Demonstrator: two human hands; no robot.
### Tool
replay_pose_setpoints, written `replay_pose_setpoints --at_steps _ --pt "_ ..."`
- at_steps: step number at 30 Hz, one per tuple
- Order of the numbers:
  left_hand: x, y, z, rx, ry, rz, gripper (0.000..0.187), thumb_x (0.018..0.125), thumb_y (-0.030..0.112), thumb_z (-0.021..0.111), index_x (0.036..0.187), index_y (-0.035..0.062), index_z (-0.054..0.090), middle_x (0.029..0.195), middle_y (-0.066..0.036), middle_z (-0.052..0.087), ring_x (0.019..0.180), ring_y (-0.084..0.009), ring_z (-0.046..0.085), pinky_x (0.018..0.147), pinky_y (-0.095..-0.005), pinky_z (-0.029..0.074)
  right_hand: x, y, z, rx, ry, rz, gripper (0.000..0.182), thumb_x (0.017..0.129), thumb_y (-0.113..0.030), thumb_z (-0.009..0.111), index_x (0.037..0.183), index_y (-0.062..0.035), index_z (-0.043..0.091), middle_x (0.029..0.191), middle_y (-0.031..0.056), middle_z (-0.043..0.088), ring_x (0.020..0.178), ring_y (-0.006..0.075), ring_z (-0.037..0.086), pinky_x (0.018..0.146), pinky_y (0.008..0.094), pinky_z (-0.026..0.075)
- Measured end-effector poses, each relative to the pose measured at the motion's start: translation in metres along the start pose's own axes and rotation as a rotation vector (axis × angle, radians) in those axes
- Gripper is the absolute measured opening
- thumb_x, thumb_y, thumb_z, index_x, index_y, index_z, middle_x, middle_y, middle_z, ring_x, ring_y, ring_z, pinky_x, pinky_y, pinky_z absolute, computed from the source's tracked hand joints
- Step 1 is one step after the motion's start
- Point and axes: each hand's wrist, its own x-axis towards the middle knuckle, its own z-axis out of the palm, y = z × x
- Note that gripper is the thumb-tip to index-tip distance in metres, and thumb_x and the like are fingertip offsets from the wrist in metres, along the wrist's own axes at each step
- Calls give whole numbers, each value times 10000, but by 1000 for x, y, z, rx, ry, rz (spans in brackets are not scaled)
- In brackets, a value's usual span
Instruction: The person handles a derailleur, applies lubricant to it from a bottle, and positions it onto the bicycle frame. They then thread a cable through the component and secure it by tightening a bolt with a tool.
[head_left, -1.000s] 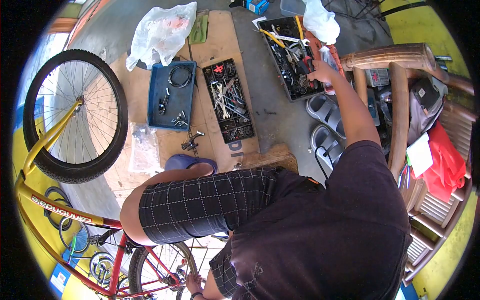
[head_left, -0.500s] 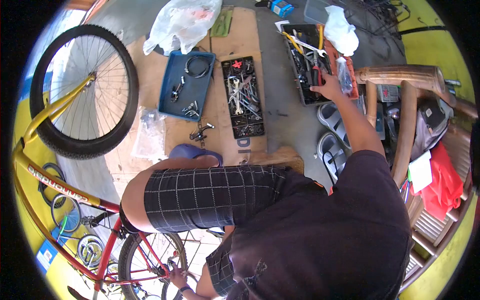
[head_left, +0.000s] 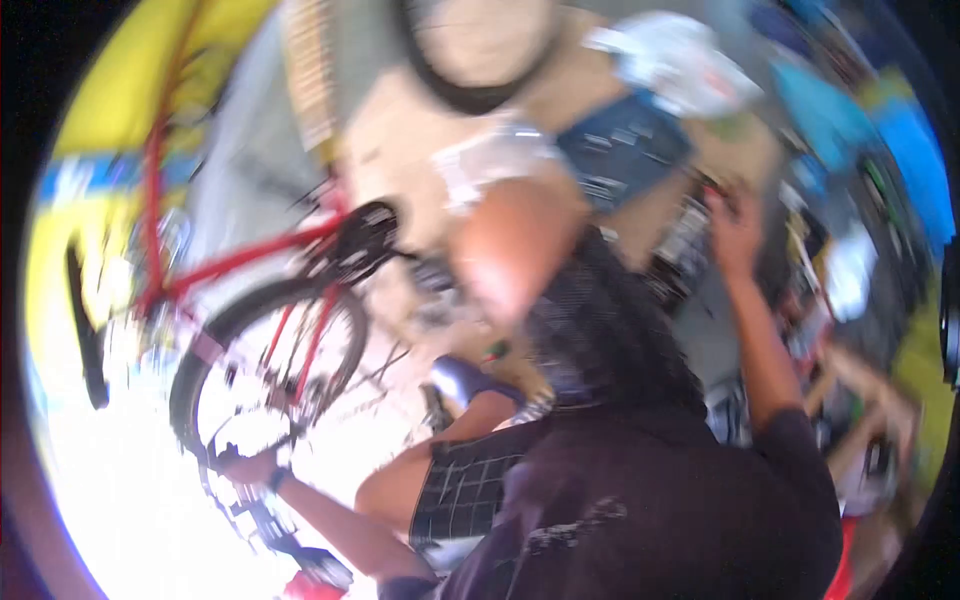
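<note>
The wheel (head_left: 188, 370) is on the red bike (head_left: 255, 258). The left hand (head_left: 250, 468) is at the low edge of the wheel; its grip is too blurry to tell. The right hand (head_left: 738, 232) is well apart from the wheel, up and to the right, with its grip on a red and dark tool (head_left: 712, 188). Farther from the wheel than the blue tray (head_left: 620, 145) is a white bag (head_left: 690, 68). Another wheel (head_left: 478, 98) is up and right of the first.
</note>
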Motion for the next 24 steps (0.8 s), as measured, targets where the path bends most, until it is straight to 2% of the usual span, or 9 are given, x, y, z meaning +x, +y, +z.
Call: replay_pose_setpoints --at_steps 2,3,5,8,11,12,18,21,24 --pt "1 -16 -7 55 85 28 617 655 202 846 1173 3 578 989 -107 710 905 -252 677 754 -406 557 35 -87 47 365 -87 -104 386 962 -107 675 1339 -60 610 1246 64 662 1098 157 636 977 315 496" --pt "1 -27 3 -6 180 -287 404 823 167 710 1176 12 591 984 -105 705 885 -244 675 735 -390 544 50 -135 68 464 -163 -160 333 963 -79 665 1292 -34 633 1240 68 665 1104 161 632 979 320 498" --pt "-3 45 -8 39 204 -358 298 969 158 521 1218 6 582 969 -100 689 899 -218 661 758 -376 527 67 -224 97 642 -325 -280 265 963 -35 650 1225 7 659 1194 71 679 1083 157 630 972 315 498" --pt "-8 53 0 -883 302 -870 307 1045 210 467 1209 -17 593 972 -120 682 895 -220 666 756 -351 530 44 -372 111 644 -578 -679 226 918 -16 694 1137 34 670 1071 72 694 991 139 643 899 292 502" --pt "-17 26 16 -907 76 -663 380 1014 268 593 1238 -39 586 1072 -134 667 966 -204 663 848 -322 540 7 -487 137 457 -786 -1146 275 831 -25 743 1097 9 686 1062 117 693 1002 224 660 895 323 504" --pt "-12 32 15 -1022 -30 -768 370 994 226 617 1244 -44 580 1129 -139 656 1007 -201 659 898 -330 535 -4 -510 147 417 -832 -1257 289 804 -23 750 1086 6 693 1081 136 686 1048 256 653 915 342 502" --pt "8 54 33 -1537 -516 -536 795 801 201 769 1443 -84 398 1352 -199 572 1279 -287 552 1124 -428 390 -74 -536 220 521 -978 -1437 318 790 -134 785 1086 -57 697 1039 93 681 988 293 641 897 403 504" --pt "6 45 52 -1673 -572 -532 907 752 217 828 1479 -68 366 1378 -194 565 1323 -304 525 1158 -445 350 -82 -513 243 154 -1570 -1597 364 857 -249 732 1153 -47 673 1080 114 686 1041 312 637 941 416 483" --pt "5 47 60 -1745 -589 -513 1004 693 227 893 1496 -48 355 1393 -184 561 1344 -316 509 1180 -457 321 -96 -503 255 78 -1845 -1526 450 879 -298 704 1247 -48 643 1107 128 681 1045 326 635 969 427 473"
